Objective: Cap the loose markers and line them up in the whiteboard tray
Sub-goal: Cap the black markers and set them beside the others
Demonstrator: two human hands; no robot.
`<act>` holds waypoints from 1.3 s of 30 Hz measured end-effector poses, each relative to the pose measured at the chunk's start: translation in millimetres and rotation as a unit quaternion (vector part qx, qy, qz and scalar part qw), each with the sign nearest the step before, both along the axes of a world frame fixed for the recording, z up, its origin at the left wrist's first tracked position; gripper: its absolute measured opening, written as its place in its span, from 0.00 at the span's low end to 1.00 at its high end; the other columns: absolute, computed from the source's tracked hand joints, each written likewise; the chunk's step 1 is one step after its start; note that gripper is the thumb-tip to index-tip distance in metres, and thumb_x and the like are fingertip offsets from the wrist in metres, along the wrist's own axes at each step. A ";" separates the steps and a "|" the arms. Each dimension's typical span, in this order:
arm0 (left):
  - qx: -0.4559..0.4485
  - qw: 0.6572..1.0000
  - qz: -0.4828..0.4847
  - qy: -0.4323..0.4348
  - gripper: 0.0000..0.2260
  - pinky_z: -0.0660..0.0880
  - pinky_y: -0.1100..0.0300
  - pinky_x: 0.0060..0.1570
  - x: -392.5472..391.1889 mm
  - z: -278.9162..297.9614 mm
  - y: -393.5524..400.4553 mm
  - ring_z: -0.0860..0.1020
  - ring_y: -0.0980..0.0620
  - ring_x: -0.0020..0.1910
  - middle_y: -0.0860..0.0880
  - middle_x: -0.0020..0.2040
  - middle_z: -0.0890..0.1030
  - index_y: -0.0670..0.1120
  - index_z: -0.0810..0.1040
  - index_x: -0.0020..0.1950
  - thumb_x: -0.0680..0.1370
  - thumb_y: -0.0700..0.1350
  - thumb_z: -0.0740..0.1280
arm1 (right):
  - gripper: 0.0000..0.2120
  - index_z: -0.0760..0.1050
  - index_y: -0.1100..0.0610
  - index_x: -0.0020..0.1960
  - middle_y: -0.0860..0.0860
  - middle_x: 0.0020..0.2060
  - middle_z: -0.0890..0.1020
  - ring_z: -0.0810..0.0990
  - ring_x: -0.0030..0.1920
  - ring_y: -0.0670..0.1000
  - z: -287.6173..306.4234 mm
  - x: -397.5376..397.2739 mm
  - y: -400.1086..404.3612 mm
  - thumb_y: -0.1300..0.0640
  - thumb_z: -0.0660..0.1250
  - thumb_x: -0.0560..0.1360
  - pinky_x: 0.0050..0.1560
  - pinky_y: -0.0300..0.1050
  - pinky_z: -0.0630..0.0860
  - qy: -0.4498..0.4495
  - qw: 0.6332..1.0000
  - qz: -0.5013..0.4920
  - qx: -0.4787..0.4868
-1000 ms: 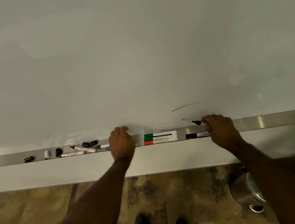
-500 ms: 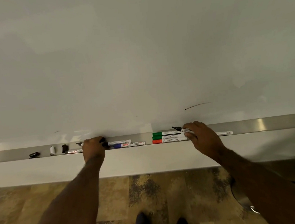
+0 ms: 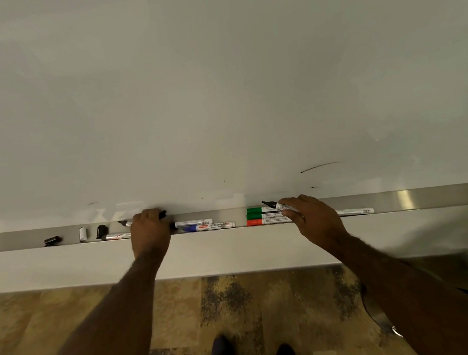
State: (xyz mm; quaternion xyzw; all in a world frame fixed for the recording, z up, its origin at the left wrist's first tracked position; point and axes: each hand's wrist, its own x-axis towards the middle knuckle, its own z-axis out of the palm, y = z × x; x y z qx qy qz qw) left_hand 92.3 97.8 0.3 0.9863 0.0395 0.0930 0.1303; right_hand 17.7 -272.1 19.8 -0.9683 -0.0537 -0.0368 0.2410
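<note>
The right hand [image 3: 312, 217] is over the whiteboard tray [image 3: 427, 197], its fingers [image 3: 291, 204] closed around an uncapped black marker [image 3: 276, 205] whose bare tip points toward 10 o'clock, above the tray. Just below that tip, 2 green markers [image 3: 254, 213] and 1 red marker [image 3: 255, 222] lie stacked in a row in the tray, capped ends to the left. A white marker barrel [image 3: 354, 211] shows at 3 o'clock from the right hand.

The left hand [image 3: 149, 230] sits at the tray with its fingers curled shut on a black cap [image 3: 162, 214] that pokes out at the 1 o'clock side. An uncapped marker tip [image 3: 123, 223] shows at its 10 o'clock side. At 3 o'clock from it lie a black-capped marker [image 3: 193, 223] and a blue marker [image 3: 209, 226]. Further toward 9 o'clock are 2 loose black caps [image 3: 101, 231] [image 3: 52, 240] and a white cap [image 3: 82, 234]. Above the tray rises the whiteboard [image 3: 220, 93]
</note>
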 end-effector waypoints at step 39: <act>-0.181 0.933 -0.303 0.066 0.10 0.70 0.69 0.40 -47.9 27.8 -201.2 0.79 0.54 0.40 0.48 0.48 0.85 0.47 0.82 0.56 0.76 0.45 0.68 | 0.08 0.76 0.51 0.55 0.48 0.52 0.80 0.72 0.52 0.51 -3.0 -21.7 -33.7 0.53 0.64 0.77 0.54 0.51 0.69 0.015 0.996 0.009 0.084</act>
